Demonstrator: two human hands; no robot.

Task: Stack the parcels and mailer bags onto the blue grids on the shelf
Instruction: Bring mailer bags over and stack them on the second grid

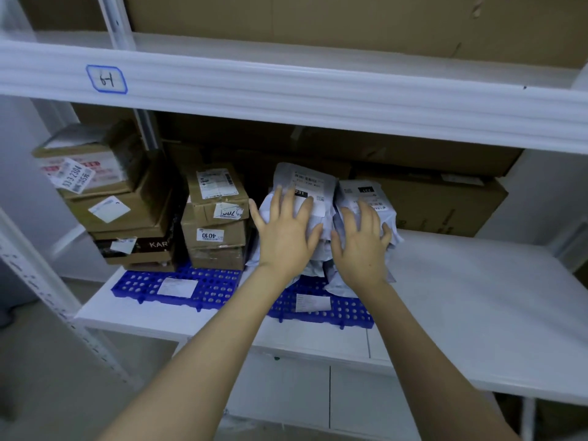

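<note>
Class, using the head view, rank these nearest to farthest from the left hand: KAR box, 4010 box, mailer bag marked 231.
1. Mailer bag marked 231, under the left hand.
2. 4010 box, just left.
3. KAR box, far left.

4010 on carton label point(210, 234); KAR on dark box point(140, 247).

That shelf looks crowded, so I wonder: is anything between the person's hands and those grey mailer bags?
Nothing visible. The left hand rests directly on the left mailer bag, the right hand on the right mailer bag; both bags lie above a blue grid.
</note>
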